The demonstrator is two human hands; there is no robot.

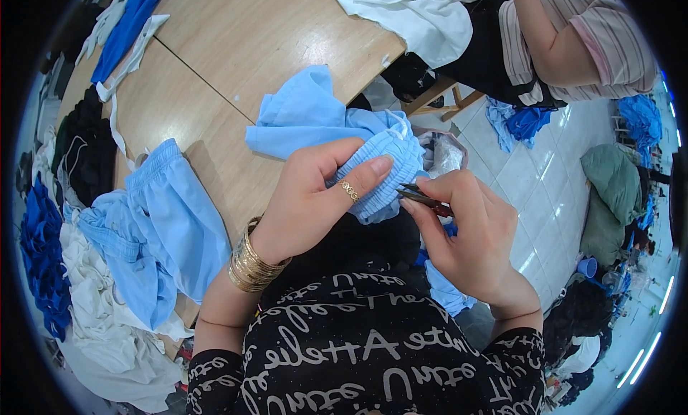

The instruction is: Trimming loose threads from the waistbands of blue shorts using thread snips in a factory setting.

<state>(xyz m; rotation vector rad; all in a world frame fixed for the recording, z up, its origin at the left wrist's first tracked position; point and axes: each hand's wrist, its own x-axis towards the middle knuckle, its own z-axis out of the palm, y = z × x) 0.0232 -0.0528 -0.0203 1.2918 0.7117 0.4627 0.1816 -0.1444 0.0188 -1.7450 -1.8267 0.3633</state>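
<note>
Light blue shorts (304, 110) lie partly on the table, their gathered elastic waistband bunched up toward me. My left hand (322, 189) is closed on that waistband, its thumb pressed flat over the gathers. A white drawstring shows at the top of the waistband. In my right hand (466, 221) I grip small dark thread snips (424, 198), their two pointed blades slightly apart and right beside the waistband's edge. Whether the blades touch a thread is too small to tell.
More light blue shorts (175, 214) lie on the table (215, 42) at left, beside heaps of white cloth (107, 322) and dark blue cloth (44, 250). A co-worker's arm (552, 49) and white fabric (430, 21) are at the far right. Garments lie on the tiled floor (530, 185).
</note>
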